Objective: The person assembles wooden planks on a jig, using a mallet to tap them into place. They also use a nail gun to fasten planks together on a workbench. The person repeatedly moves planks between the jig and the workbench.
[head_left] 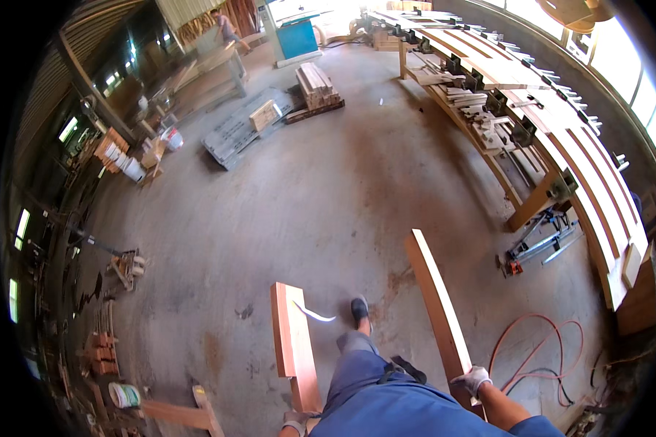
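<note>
My right hand [474,382], in a pale glove, is closed around the near end of a long wooden beam [439,306]. That beam slants up and forward on my right side. At the bottom edge, my gloved left hand [297,421] grips the near end of reddish wooden boards [293,331], partly cut off by the frame. Two pieces seem to lie together there, the outer one shorter at the near end. A thin white curved strip [315,313] sticks out beside their far part. Between the two loads show my blue shirt and one stepping leg.
A long workbench [517,65] with clamps and planks runs along the right. Metal bar clamps [539,244] and a red hose [536,317] lie on the floor near it. Ahead stand a lumber stack [317,84] and a grey board [233,142]. A pallet jack [127,266] is left.
</note>
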Demonstrator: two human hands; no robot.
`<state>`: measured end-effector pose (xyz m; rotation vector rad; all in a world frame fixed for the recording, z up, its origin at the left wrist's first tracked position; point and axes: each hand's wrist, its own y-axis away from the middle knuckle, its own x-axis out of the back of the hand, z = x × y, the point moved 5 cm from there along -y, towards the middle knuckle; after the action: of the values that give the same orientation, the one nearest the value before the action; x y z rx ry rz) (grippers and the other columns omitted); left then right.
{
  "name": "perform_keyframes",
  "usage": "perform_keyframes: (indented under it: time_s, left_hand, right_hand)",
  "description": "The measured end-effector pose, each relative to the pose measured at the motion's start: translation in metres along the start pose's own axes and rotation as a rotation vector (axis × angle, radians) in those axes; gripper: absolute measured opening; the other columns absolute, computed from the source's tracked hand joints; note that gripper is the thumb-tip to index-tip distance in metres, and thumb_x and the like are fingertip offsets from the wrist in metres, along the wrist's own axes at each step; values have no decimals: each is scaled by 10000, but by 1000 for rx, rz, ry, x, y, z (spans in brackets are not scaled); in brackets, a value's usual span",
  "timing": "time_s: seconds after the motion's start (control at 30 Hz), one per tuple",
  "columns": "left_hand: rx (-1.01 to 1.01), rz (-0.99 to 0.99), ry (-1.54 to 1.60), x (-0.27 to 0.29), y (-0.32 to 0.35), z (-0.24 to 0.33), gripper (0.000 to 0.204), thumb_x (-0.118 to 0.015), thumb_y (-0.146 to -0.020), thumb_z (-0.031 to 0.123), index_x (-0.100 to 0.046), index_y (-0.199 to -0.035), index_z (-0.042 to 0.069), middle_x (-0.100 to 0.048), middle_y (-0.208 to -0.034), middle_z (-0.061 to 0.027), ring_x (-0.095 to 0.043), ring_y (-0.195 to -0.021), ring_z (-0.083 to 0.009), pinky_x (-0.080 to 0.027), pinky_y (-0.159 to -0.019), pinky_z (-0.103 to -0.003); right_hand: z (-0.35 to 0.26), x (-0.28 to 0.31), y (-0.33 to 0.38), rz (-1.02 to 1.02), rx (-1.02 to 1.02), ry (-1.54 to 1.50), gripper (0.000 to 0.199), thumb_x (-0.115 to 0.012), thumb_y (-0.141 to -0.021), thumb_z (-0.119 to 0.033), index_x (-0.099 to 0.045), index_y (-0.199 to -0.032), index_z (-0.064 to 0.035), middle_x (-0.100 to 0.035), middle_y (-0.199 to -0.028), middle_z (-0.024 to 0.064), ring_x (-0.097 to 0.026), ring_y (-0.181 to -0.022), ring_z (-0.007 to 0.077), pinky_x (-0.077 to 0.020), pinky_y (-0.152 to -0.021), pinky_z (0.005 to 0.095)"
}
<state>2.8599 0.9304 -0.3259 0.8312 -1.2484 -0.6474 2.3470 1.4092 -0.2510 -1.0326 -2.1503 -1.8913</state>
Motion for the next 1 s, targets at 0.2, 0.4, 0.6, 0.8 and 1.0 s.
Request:
perform_keyframes:
  time_s: [0.2, 0.4, 0.6, 0.8, 1.0]
  left_hand:
    - [-142, 58, -111, 25, -100, 155, 723, -838, -800, 559, -699, -1334, 92, -738, -1301, -72, -703, -1172, -235, -558, -995, -396]
    - [-150, -89, 131, 143, -143, 391, 865, -996, -595, 425, -693, -1233, -73, -764, -1135, -197, -725, -1001, -284, -561, -889, -372]
    - [-167, -108, 602, 226, -238, 593, 736, -1019, -564, 174, -692, -1157, -113, -763, -1035, -156, -709, -892, -242, -570, -806, -383]
    - [-281, -161, 797, 324, -186, 832, 431, -829, -774, -61, -652, -1161, -133, -751, -1042, -195, -758, -888, -278, -633, -823, -378]
    - [-322, -287, 820, 405, -192, 994, 581, -895, -713, -46, -638, -1229, -120, -752, -1057, -178, -748, -936, -264, -655, -842, -384]
  right_hand:
    - [-201, 75, -18, 113, 14, 224, 729, -961, -585, -494, -763, -1110, -30, -785, -1096, 156, -759, -1008, 289, -599, -886, 378]
    - [-341, 135, -42, 170, 4, 211, 787, -915, -577, -595, -765, -1112, -37, -776, -1125, 194, -747, -1062, 326, -582, -937, 397]
    - [-464, 179, -115, 234, 9, 222, 690, -944, -566, -525, -760, -1036, -55, -783, -1044, 168, -752, -993, 327, -590, -896, 404]
    - [-601, 224, -237, 154, 23, 193, 619, -920, -582, -498, -756, -989, -62, -775, -1025, 187, -746, -1005, 347, -589, -905, 407]
    - [-771, 310, -330, 95, 9, 231, 622, -936, -576, -494, -769, -977, -50, -784, -1005, 165, -762, -947, 280, -608, -849, 397]
